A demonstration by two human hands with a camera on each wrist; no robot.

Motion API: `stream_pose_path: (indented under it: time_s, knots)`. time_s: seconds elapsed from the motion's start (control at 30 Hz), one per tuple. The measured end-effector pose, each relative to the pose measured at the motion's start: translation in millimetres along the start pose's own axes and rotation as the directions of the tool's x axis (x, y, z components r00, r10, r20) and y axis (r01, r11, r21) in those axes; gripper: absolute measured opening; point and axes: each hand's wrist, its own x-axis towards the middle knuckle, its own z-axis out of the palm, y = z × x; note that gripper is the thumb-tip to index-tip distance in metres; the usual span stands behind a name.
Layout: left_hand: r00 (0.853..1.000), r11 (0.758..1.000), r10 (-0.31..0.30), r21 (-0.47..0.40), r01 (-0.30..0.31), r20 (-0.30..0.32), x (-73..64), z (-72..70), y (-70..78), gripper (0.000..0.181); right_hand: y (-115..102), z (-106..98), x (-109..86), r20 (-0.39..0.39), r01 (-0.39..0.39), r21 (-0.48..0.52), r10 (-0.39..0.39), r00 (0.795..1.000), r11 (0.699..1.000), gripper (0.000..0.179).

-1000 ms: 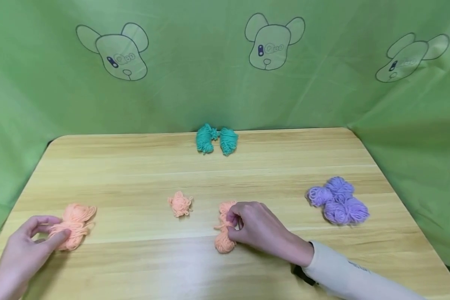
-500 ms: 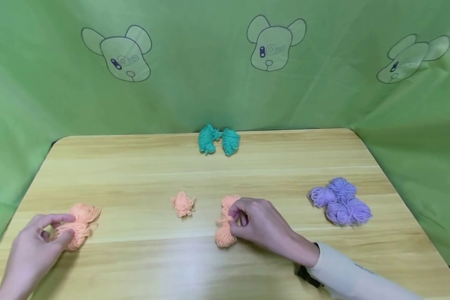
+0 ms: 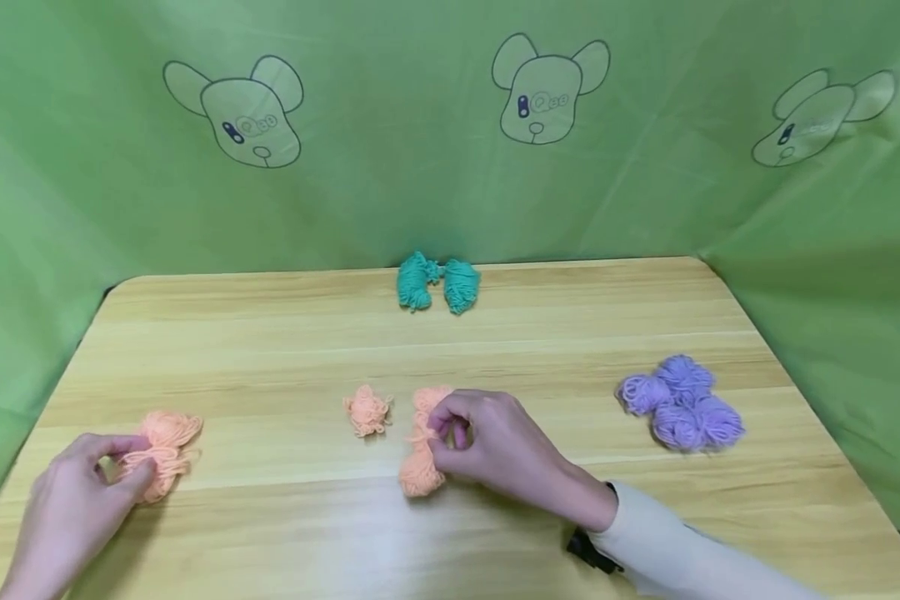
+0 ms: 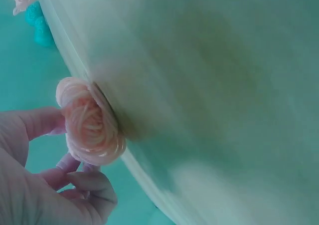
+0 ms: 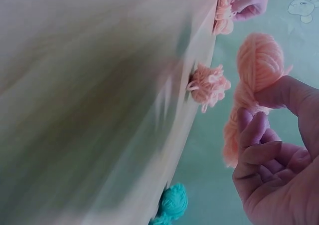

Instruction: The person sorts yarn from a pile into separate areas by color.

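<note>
At the table's left side, my left hand (image 3: 82, 504) pinches a peach yarn bundle (image 3: 167, 446) between thumb and fingers; the bundle rests on the table. My right hand (image 3: 498, 446) holds a second peach yarn skein (image 3: 420, 475) by its narrow middle, with a rounded end on either side. In the right wrist view this skein (image 5: 260, 60) appears raised off the tabletop, thumb on one side and fingertips on the other. Just left of it in the head view lies a small loopy peach yarn ball (image 3: 367, 411), touched by neither hand.
Purple yarn balls (image 3: 682, 404) sit clustered on the right of the wooden table (image 3: 285, 350). Two teal yarn bundles (image 3: 461, 286) lie at its back edge. Green cloth (image 3: 390, 192) with printed animal heads hangs behind and along both sides.
My right hand has carried its peach skein leftward, closer to the small peach ball. The left hand keeps its grip on the left bundle, nearly in place.
</note>
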Motion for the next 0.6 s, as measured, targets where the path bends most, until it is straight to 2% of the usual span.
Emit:
stream_pose_path:
  time_s: [0.13,0.23,0.43,0.6]
  knots:
    - [0.999,0.999,0.035,0.019,-0.034,-0.016,0.6,1.1,1.8,0.031,-7.3,9.2,7.8,0.005,0.023,0.031,-0.023,1.0,0.999,0.015]
    - [0.999,0.999,0.035,0.032,-0.035,-0.005,1.0,0.9,4.2,0.031,-13.3,18.4,13.8,0.009,0.031,0.05,-0.031,0.999,0.998,0.016]
    - [0.999,1.0,0.0,0.024,-0.001,0.036,0.9,1.1,7.5,0.035,-24.3,35.7,28.1,0.02,0.079,0.039,-0.08,0.997,0.996,0.014]
    - [0.999,0.999,-0.033,0.024,0.033,0.025,-1.1,0.5,6.6,0.039,-33.6,50.5,41.7,0.06,0.109,0.075,-0.113,0.992,0.991,0.013]
